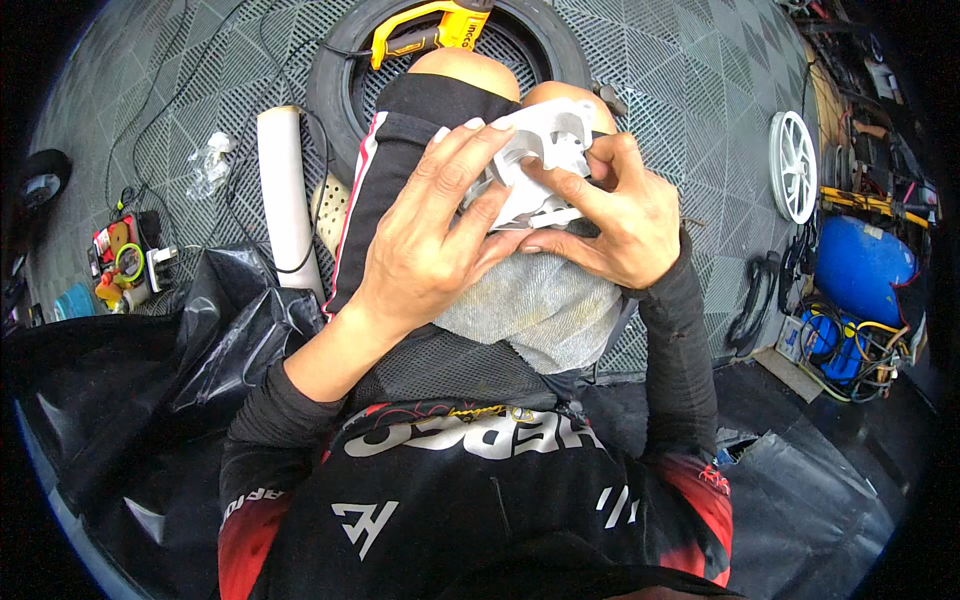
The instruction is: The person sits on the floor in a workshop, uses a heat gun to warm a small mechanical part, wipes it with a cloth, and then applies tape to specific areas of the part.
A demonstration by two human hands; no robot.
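Note:
A white moulded part with rounded hollows and openings, perhaps a casing, is held over my lap, between my knees. My left hand grips it from the left, its long fingers stretched along that side. On the other side my right hand holds it, with a finger laid at the edge of a hollow and the thumb low near the left fingertips. Both hands cover much of the part's sides, and its underside is hidden. Beneath it a grey cloth lies across my lap.
A black tyre lies ahead of my knees, with a yellow corded power tool on it. To the left are a white roll and cables. A white wheel rim and a blue container stand at right.

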